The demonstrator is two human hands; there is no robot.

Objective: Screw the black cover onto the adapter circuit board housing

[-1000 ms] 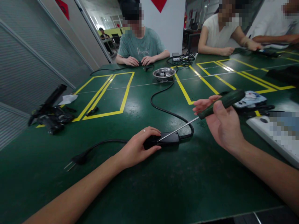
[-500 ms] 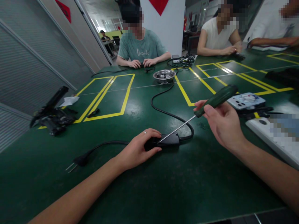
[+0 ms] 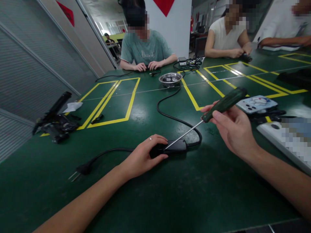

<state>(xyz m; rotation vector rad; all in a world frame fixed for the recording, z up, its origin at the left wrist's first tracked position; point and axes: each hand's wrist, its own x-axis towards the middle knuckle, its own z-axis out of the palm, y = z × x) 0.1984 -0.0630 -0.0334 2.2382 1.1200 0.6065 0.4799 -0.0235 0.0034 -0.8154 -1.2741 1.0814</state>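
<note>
A black power adapter (image 3: 179, 146) lies on the green table, its left end gripped between the thumb and fingers of my left hand (image 3: 143, 157). My right hand (image 3: 233, 131) is wrapped round the dark green handle of a screwdriver (image 3: 224, 103). The metal shaft slants down to the left, and its tip touches the top of the adapter beside my left fingers. From the adapter's left end a cord runs to a two-pin plug (image 3: 84, 169). Another black cable (image 3: 178, 119) curves away from the right end toward the steel bowl.
A steel bowl (image 3: 170, 79) with small parts stands mid-table. Black gear (image 3: 57, 124) lies at left, a small black piece (image 3: 97, 119) near it. At right are a phone (image 3: 259, 104) and a white device (image 3: 279, 137). Co-workers sit opposite, with coiled cables (image 3: 191, 63) between them.
My hands, the screwdriver and the adapter have barely moved. Across the table, the co-worker in white has shifted their hands slightly around a black object.
</note>
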